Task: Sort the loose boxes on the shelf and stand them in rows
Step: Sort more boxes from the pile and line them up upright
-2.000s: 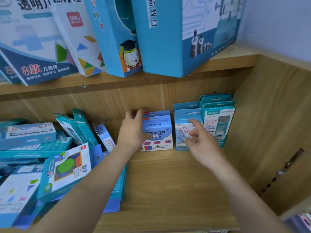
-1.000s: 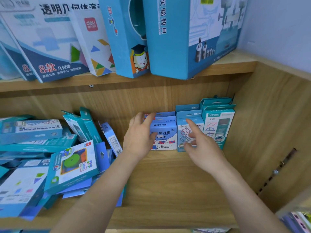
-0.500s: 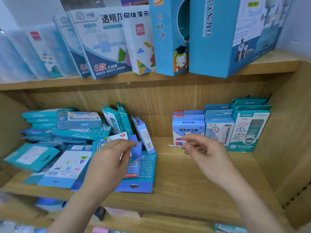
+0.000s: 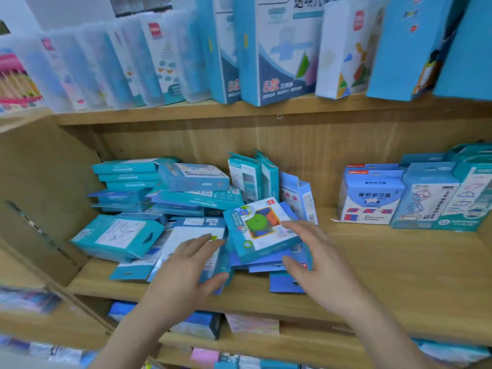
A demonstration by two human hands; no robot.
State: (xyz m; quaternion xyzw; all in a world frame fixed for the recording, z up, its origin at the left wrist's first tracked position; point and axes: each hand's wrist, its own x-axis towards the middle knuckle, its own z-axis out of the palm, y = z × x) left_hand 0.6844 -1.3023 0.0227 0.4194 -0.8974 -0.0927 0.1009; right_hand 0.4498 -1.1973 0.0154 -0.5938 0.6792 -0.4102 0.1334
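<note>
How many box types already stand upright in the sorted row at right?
3, with more boxes hidden behind each: white-and-blue box with red squares, teal box with line-drawn shapes beside it, teal box at the frame edge.

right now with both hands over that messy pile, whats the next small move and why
Probably close the right hand on the box with the green disc, lift it clear and stand it beside the upright rows. It lies tilted on top of the loose pile, so nothing pins it, and the right fingers already reach its edge. The left hand rests open on the flat boxes beside it.
</note>
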